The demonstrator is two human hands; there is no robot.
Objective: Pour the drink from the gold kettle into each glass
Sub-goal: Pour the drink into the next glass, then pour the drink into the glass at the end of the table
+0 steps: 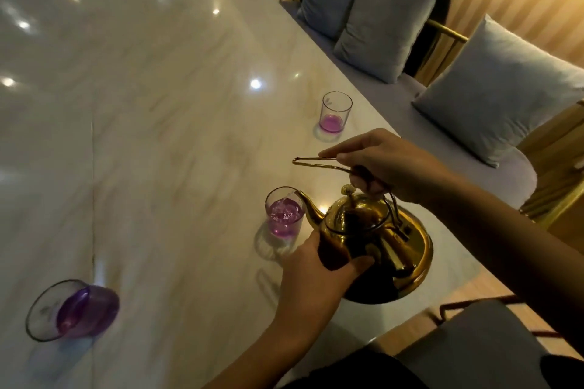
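The gold kettle (388, 240) is tilted to the left, its spout over the rim of the middle glass (285, 215), where purple drink bubbles about halfway up. My right hand (388, 164) grips the kettle's wire handle from above. My left hand (319, 265) presses against the kettle's front side, below the spout. A far glass (336, 112) stands upright near the table's right edge with a little purple drink at its bottom. A near glass (72, 309) at the lower left also holds purple drink.
The white marble table (158, 104) stretches away to the left and back. Beyond its right edge runs a bench with grey cushions (385, 25) and gold chair frames (442, 35). A grey chair seat (474, 344) lies at the lower right.
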